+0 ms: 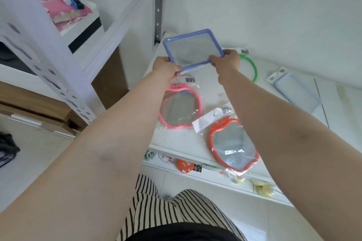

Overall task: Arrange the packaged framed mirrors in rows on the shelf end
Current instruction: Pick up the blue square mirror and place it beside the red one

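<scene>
I hold a packaged square mirror with a purple-blue frame (193, 49) above the far left corner of the white shelf top (213, 94). My left hand (166, 67) grips its near left corner and my right hand (227, 60) grips its near right edge. Below it lies a pink apple-shaped mirror (180, 107) in clear wrap. A red apple-shaped mirror (233, 145) lies near the front edge. A green round mirror (252, 66) is partly hidden behind my right hand. A pale blue rectangular mirror (295, 92) lies at the right.
A white metal rack (64, 76) stands at the left with a pink packet and a box on its shelf. A lower shelf (195, 168) below the front edge holds small packaged goods. The white wall runs behind the shelf top. Cardboard boxes sit on the floor at left.
</scene>
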### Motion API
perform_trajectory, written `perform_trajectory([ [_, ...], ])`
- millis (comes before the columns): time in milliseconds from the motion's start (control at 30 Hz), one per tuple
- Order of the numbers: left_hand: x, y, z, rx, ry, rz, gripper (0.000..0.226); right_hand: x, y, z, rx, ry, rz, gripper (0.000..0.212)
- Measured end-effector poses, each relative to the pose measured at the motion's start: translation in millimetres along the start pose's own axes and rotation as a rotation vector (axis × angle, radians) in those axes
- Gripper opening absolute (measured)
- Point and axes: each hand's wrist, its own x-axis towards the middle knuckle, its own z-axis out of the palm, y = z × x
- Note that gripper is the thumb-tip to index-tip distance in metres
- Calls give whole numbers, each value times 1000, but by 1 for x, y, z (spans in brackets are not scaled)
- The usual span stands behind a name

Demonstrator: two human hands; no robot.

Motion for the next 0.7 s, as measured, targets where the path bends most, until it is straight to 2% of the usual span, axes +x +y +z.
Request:
perform_trajectory([
  [33,-10,3,3,-30,-22,-26,19,-7,-4,-4,19,15,18,52],
  [100,-27,6,7,-91,-32,-62,23,-24,-9,-12,60,60,60,72],
  [167,-42,7,13,-125,-28,-70,23,-40,-6,-17,129,74,138,77],
  [233,-57,8,21,-138,-28,-77,23,-60,-3,-19,221,31,208,61],
  [300,-76,11,31,-153,-17,-75,24,-81,-2,-20,266,-10,237,26],
  [333,-85,12,36,-161,-12,-72,25,-93,-2,-20,269,-19,246,16],
  [400,-103,12,41,-167,-20,-76,26,-110,-1,-25,257,-17,230,30],
  [467,-117,7,39,-112,-94,-99,22,-122,0,-37,245,10,228,35],
  [567,-137,-3,21,-23,-200,-123,8,-144,6,-63,195,63,216,37],
  [700,-163,-15,-14,-35,-243,-107,9,-189,33,-90,191,86,246,30],
])
